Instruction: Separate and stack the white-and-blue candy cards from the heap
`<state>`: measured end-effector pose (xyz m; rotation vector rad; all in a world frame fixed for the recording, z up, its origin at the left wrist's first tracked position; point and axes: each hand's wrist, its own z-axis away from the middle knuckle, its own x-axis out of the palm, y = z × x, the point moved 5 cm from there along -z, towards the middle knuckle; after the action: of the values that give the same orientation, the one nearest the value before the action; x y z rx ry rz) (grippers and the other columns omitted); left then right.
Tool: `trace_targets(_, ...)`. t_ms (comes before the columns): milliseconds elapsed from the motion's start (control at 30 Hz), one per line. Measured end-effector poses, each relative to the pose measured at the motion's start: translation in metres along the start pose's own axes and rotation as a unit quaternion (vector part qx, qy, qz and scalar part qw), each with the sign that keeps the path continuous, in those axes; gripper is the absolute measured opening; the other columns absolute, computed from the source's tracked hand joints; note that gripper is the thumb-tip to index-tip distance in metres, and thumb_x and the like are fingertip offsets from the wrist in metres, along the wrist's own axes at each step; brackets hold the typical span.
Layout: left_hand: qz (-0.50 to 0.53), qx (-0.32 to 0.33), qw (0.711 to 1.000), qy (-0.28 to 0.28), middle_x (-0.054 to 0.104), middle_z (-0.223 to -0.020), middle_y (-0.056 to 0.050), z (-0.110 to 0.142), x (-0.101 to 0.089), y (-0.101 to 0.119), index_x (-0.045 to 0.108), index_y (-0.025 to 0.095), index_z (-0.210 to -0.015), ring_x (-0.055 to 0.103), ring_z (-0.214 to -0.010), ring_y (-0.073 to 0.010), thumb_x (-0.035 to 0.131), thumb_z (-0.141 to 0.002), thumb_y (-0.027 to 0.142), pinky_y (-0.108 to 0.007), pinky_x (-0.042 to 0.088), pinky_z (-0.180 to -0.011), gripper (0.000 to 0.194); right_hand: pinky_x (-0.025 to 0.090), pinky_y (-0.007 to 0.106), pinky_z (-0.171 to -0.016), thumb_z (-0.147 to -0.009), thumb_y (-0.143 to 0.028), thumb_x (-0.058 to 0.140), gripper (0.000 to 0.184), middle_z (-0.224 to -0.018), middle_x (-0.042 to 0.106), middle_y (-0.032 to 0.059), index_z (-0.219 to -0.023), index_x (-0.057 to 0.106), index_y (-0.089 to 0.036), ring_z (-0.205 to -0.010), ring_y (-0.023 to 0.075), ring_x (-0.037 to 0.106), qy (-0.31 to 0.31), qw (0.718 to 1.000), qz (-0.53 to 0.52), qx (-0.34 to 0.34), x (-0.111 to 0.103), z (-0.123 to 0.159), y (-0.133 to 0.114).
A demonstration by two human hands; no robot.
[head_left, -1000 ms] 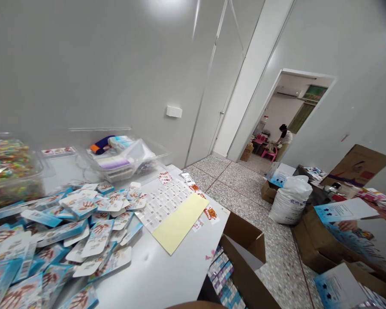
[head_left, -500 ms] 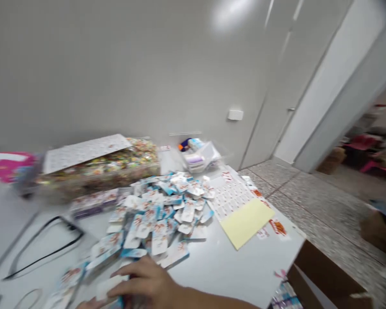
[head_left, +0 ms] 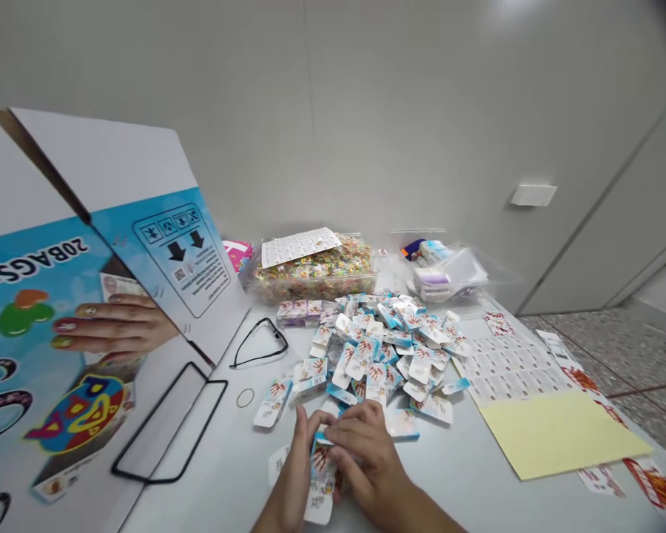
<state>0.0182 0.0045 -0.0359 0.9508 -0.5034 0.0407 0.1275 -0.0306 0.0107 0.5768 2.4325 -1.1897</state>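
Note:
A small blue-and-white printed cardboard box (head_left: pixel 320 485) with a white end flap is between my two hands at the front of the table. My left hand (head_left: pixel 295 470) is closed along its left side. The fingers of my right hand (head_left: pixel 366 451) curl over its upper end and right side. Part of the box is hidden under those fingers. Just beyond my hands is a heap of similar small boxes (head_left: pixel 376 374), many with white flaps sticking out. One more such box (head_left: pixel 273 403) lies left of the heap.
On the left stands a large printed carton (head_left: pixel 105 296). Eyeglasses (head_left: pixel 260 348) and a rubber band (head_left: pixel 245 398) lie beside it. Behind the heap are purple boxes (head_left: pixel 298 311), a clear tub of colourful bits (head_left: pixel 316 281) and a plastic bag (head_left: pixel 449 274). A sticker sheet with yellow backing (head_left: pixel 560 433) lies right.
The view has swung left, bringing the large carton into sight. Both hands now show together on one small box; earlier, a hand reached among the boxes at the lower edge.

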Motion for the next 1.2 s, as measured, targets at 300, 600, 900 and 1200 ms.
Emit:
trace_targets(300, -0.094, 0.025, 0.995, -0.01, 0.053, -0.056, 0.004, 0.002, 0.003, 0.003, 0.046, 0.024, -0.116, 0.052, -0.045, -0.0157, 0.035, -0.073, 0.089, -0.026, 0.042, -0.045, 0.079, 0.044, 0.035, -0.083, -0.095, -0.026, 0.055, 0.015, -0.093, 0.071, 0.0044, -0.103, 0.067, -0.024, -0.089, 0.0192, 0.059, 0.048, 0.992, -0.08, 0.084, 0.003, 0.003, 0.01)
trace_targets(600, -0.133, 0.07, 0.989, -0.015, 0.056, -0.064, 0.002, 0.009, 0.009, 0.006, 0.049, 0.024, -0.116, 0.054, -0.047, -0.0163, 0.03, -0.08, 0.084, -0.027, 0.042, -0.045, 0.074, 0.053, 0.029, -0.065, -0.094, -0.041, 0.054, 0.023, -0.083, 0.065, 0.0043, -0.091, 0.065, -0.021, -0.072, 0.0176, 0.063, 0.045, 0.965, -0.18, 0.184, 0.005, 0.008, 0.015)
trace_targets(900, -0.12, 0.073, 0.99, 0.007, 0.063, -0.074, -0.002, 0.011, 0.007, 0.014, 0.055, 0.023, -0.107, 0.055, -0.053, -0.0162, 0.036, -0.078, 0.084, -0.026, 0.043, -0.047, 0.071, 0.052, 0.038, -0.09, -0.095, -0.025, 0.054, 0.018, -0.102, 0.072, 0.0063, -0.108, 0.066, -0.025, -0.096, 0.0212, 0.065, 0.002, 0.998, -0.056, 0.032, 0.0, 0.004, 0.002)
trace_targets(1200, -0.123, 0.106, 0.987, -0.006, 0.064, -0.076, -0.003, 0.012, 0.003, 0.02, 0.055, 0.024, -0.113, 0.06, -0.064, -0.0174, 0.039, -0.083, 0.078, -0.027, 0.047, -0.06, 0.064, 0.056, 0.029, -0.073, -0.091, -0.029, 0.061, 0.03, -0.094, 0.069, 0.0046, -0.122, 0.06, -0.025, -0.079, 0.0172, 0.065, -0.042, 0.983, -0.107, 0.143, 0.011, 0.015, 0.011)
